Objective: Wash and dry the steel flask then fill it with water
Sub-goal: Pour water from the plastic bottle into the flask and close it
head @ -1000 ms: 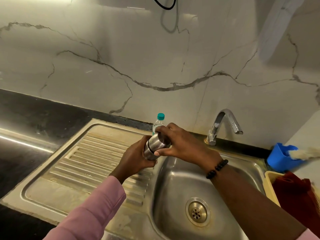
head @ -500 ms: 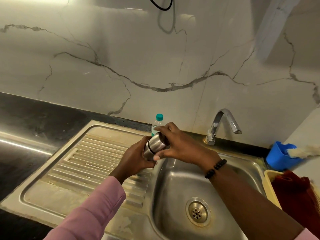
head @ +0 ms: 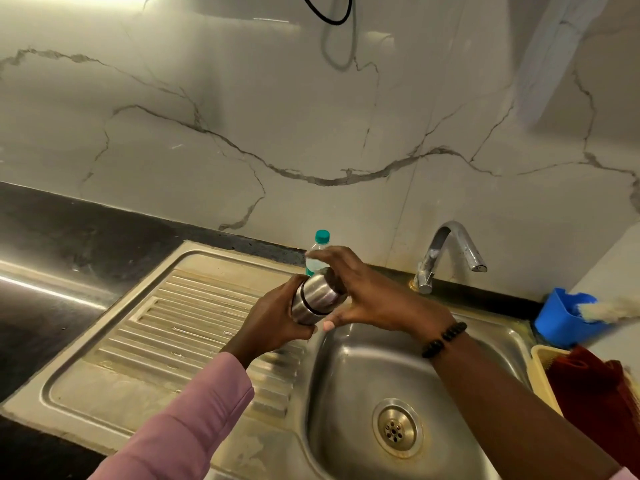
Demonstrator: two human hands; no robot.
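Observation:
The steel flask (head: 316, 296) is held tilted above the seam between the ribbed draining board and the sink basin. My left hand (head: 273, 320) grips its lower body from below. My right hand (head: 367, 292) wraps its fingers and thumb around the flask's top end, where the cap sits; the cap itself is mostly hidden under the palm. A clear plastic water bottle with a teal cap (head: 320, 244) stands upright behind the flask against the wall, partly hidden by my right fingers. The steel tap (head: 450, 251) stands at the back of the sink with no water running.
The steel sink basin (head: 346, 393) with its drain (head: 397, 428) lies below my right arm. The draining board (head: 173, 323) spreads left, with black counter (head: 52, 244) beyond. A blue holder with a brush (head: 564, 320) and a yellow tub holding red cloth (head: 588, 379) sit at the right.
My right hand has shifted its hold around the flask's top, its fingers spread wider over the cap. The flask and my left hand stay in nearly the same place.

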